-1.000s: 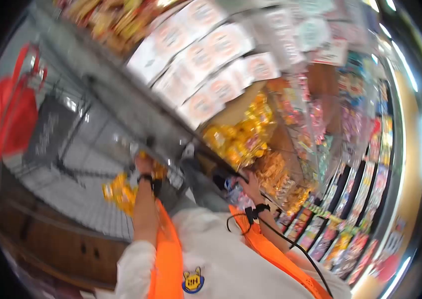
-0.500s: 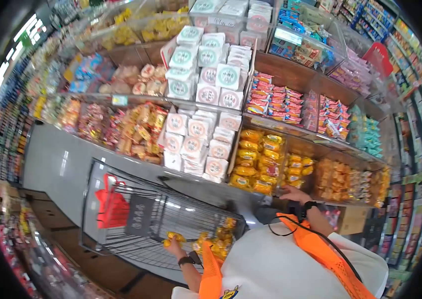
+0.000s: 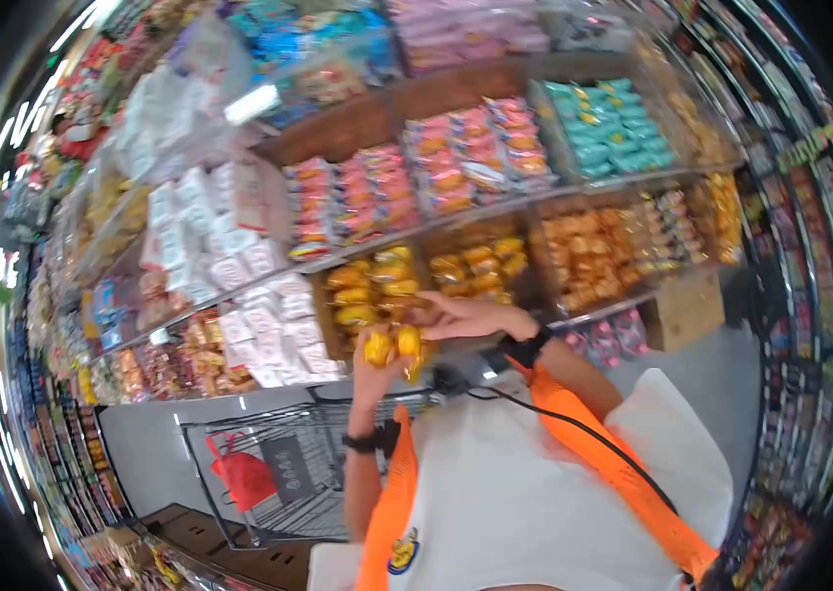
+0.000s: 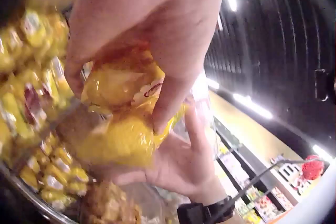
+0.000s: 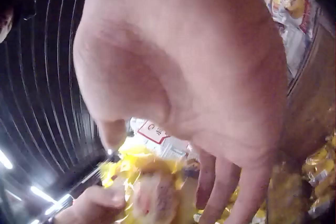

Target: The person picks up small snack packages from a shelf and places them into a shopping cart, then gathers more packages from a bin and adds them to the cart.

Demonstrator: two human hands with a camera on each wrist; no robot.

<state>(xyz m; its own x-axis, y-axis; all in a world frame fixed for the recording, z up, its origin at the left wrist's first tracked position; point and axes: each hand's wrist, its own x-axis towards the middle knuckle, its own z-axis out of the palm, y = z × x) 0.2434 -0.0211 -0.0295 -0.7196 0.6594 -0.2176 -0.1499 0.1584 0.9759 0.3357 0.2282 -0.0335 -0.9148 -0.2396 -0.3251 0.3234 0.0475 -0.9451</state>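
Observation:
My left hand (image 3: 374, 379) grips shiny yellow-wrapped snack packets (image 3: 377, 348) in front of the lower shelf. In the left wrist view, the thumb and fingers of that hand (image 4: 152, 24) close around a bulging yellow packet (image 4: 118, 85), and a second, blurred one (image 4: 115, 142) hangs just below. My right hand (image 3: 480, 317) reaches in from the right, fingers extended beside the packets. From the right wrist, its thumb and fingers (image 5: 207, 176) spread around a yellow packet (image 5: 152, 192). Behind both hands is a bin of matching yellow packets (image 3: 392, 271).
A wire shopping cart (image 3: 323, 443) carrying a red bag (image 3: 242, 473) stands below and left. White packets (image 3: 279, 330) fill the bin to the left, orange-brown snacks (image 3: 589, 256) one to the right. A cardboard box (image 3: 687, 310) sits under the shelf. A black cable (image 3: 574, 424) crosses my chest.
My left hand has gone from over the cart up to the shelf front, holding yellow packets. The right hand has left the bin edge and come close to it. The head view has turned rightward.

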